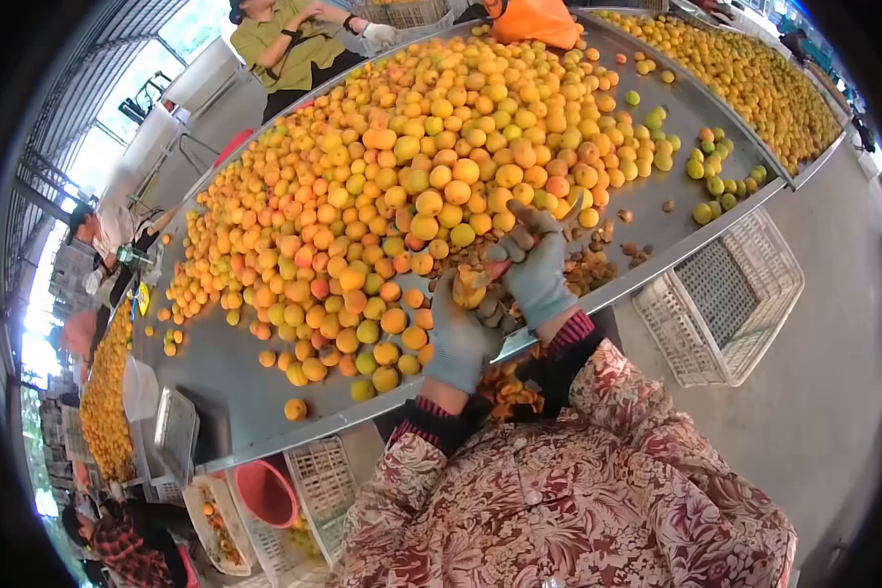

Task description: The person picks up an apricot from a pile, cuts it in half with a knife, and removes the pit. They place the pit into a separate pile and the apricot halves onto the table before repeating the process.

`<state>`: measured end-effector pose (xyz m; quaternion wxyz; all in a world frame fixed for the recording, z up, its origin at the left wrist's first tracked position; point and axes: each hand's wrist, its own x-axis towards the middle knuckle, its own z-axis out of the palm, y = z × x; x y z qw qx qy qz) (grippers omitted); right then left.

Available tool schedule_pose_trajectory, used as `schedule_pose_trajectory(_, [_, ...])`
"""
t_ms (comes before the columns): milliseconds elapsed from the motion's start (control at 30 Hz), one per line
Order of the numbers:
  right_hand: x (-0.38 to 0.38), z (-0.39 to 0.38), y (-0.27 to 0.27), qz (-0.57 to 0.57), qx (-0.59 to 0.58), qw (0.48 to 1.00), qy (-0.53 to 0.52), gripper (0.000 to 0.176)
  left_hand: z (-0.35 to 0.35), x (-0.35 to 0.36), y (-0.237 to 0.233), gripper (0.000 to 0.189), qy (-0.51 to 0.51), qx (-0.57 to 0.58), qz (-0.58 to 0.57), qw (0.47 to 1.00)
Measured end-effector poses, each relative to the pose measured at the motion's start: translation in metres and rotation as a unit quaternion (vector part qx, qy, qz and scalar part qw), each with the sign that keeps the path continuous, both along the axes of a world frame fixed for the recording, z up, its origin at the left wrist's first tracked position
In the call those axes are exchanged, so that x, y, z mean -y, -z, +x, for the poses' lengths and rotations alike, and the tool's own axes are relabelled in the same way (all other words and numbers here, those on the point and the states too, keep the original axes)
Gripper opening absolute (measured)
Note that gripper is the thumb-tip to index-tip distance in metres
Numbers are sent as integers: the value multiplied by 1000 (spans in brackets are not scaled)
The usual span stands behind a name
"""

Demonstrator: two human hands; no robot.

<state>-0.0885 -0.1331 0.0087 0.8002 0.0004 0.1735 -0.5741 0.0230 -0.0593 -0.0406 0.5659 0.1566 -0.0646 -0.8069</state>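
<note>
Bucket (265, 495), red, upright below the tabletop's near edge, toward its left end. Tabletop (230, 387), bare metal, raised rim. Co-worker (282, 49), green shirt, beyond the far edge. Pile (392, 147) of orange-yellow fruit, heaped over the middle, thinning to single fruits at the near edge.

Left hand (456, 338), grey glove, clamped on a broken-skinned fruit (468, 289), just inside the near edge, right of its midpoint. Right hand (539, 279), matching glove, fingers curled beside that fruit; what they clamp, if anything, cannot be told. Handling note: a firm but light left grip suits soft flesh; small, slow right-hand movements, fingertips kept out of line with any sharp edge, would spare fruit and glove. Working low over the metal would limit dropped bits.

Bag (534, 24), orange, on the far edge. Scraps (593, 267), brown, scattered right of the hands. Crate (673, 323), pale, slatted, on the floor outside the right part of the near edge. Green fruits (715, 184), loose group, near right corner.

Brands, labels, writing: none legible.
</note>
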Motion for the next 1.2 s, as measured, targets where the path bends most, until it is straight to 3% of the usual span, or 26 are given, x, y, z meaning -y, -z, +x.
schedule_pose_trajectory(33, [2, -2, 0, 2, 2, 1000, -2, 21, 8, -5, -19, 39, -2, 2, 2, 1000])
schedule_pose_trajectory(100, [5, -9, 1, 15, -80, 996, -33, 21, 13, -16, -71, 38, 7, 388, -17, 922])
schedule_pose_trajectory(133, [3, -9, 1, -16, -172, 984, -36, 21, 11, 13, 0, 39, -140, 694, 35, 706])
schedule_pose_trajectory(167, [0, -9, -3, -19, -171, 984, -36, 21, 13, 13, -7, 39, -142, 694, 33, 705])
schedule_pose_trajectory(233, [-14, -8, -5, -39, -351, 930, -99, 21, 21, 8, -20, 40, -151, 398, 77, 902])
schedule_pose_trajectory(300, [-24, -5, 6, -45, -361, 919, -154, 22, 19, 5, -14, 38, -224, 413, 38, 882])
schedule_pose_trajectory(367, [-35, 8, 14, -142, -432, 864, -219, 29, 31, 2, -8, 37, -117, 286, 55, 949])
schedule_pose_trajectory(400, [-40, 12, 19, -140, -432, 862, -224, 29, 23, -1, -6, 36, -139, 282, 39, 949])
schedule_pose_trajectory(433, [-46, 16, 23, -234, -582, 755, -192, 34, 19, -2, -5, 36, -142, 280, 43, 948])
schedule_pose_trajectory(467, [-50, 20, 22, -320, -705, 614, -153, 38, 17, 0, -7, 35, -154, 287, 104, 940])
schedule_pose_trajectory(567, [-54, 17, 10, -335, -726, 562, -214, 42, 19, -10, 6, 34, -169, 323, 180, 913])
schedule_pose_trajectory(600, [-54, 17, 11, -319, -731, 551, -244, 39, 22, -6, 33, 38, -223, 554, 77, 798])
schedule_pose_trajectory(633, [-54, 17, 19, -323, -729, 550, -249, 39, 23, -5, 48, 41, -256, 742, -31, 619])
schedule_pose_trajectory(667, [-52, 18, 32, -318, -744, 541, -229, 39, 5, -18, 2, 45, -267, 748, -33, 607])
schedule_pose_trajectory(700, [-51, 19, 40, -314, -759, 531, -208, 38, 2, -25, -4, 45, -272, 747, -30, 605])
schedule_pose_trajectory(767, [-47, 15, 41, -280, -756, 576, -133, 39, -2, -35, -9, 43, -229, 669, 36, 706])
schedule_pose_trajectory(833, [-37, 4, 40, -250, -756, 595, -104, 38, -7, -56, -17, 40, -211, 684, 27, 698])
schedule_pose_trajectory(867, [-30, -1, 47, -249, -755, 597, -108, 38, -9, -69, -20, 38, -145, 757, -73, 632])
schedule_pose_trajectory(900, [-23, -5, 57, -222, -709, 656, -136, 35, -10, -80, -20, 36, -74, 812, -173, 553])
schedule_pose_trajectory(933, [-19, -10, 64, -194, -658, 709, -162, 31, -10, -88, -18, 36, -71, 813, -172, 552])
schedule_pose_trajectory(967, [-20, -13, 64, -196, -656, 711, -160, 31, -9, -91, -17, 29, -2, 842, -211, 496])
schedule_pose_trajectory(1000, [-22, -17, 60, -143, -585, 776, -187, 26, -7, -92, -17, 24, 65, 864, -249, 433])
schedule_pose_trajectory(1033, [-25, -21, 57, -89, -506, 831, -212, 21, -4, -93, -18, 24, 62, 866, -250, 429])
schedule_pose_trajectory(1100, [-25, -25, 53, -84, -482, 847, -210, 8, 8, -91, -24, 28, 14, 841, -204, 502])
schedule_pose_trajectory(1167, [-21, -35, 56, -158, -496, 825, -221, 4, 31, -79, -32, 30, -69, 857, -196, 472])
schedule_pose_trajectory(1200, [-19, -32, 61, -139, -453, 855, -212, 6, 47, -71, -33, 31, -66, 900, -155, 403])
